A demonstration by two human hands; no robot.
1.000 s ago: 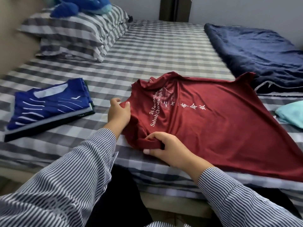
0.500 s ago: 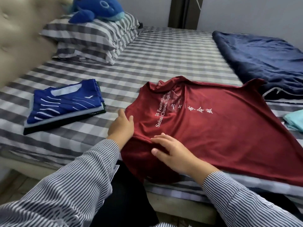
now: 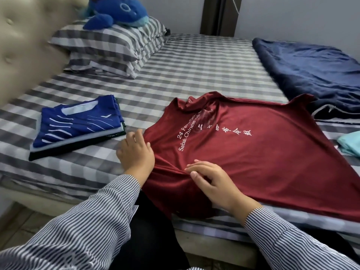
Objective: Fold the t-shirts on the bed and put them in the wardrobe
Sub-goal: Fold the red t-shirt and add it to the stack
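Note:
A dark red t-shirt (image 3: 253, 162) with white lettering lies spread flat on the striped bed (image 3: 194, 71), its near-left part hanging over the bed's front edge. My left hand (image 3: 136, 152) rests on the shirt's left edge, fingers loosely bent, part of it on the sheet. My right hand (image 3: 212, 180) lies on the red cloth just to the right, fingers nearly straight and pressing down. A stack of folded t-shirts (image 3: 76, 125), blue one on top, sits to the left on the bed. The wardrobe is out of sight.
Two striped pillows (image 3: 109, 45) with a blue plush whale (image 3: 116, 12) lie at the back left by a padded headboard (image 3: 25, 45). A navy blanket (image 3: 311, 75) covers the right side. A turquoise garment (image 3: 349, 143) shows at the right edge.
My right hand let go of the bunched sleeve it gripped a second ago and now lies flat on the shirt. The sleeve has gone under the cloth. My left hand opened slightly.

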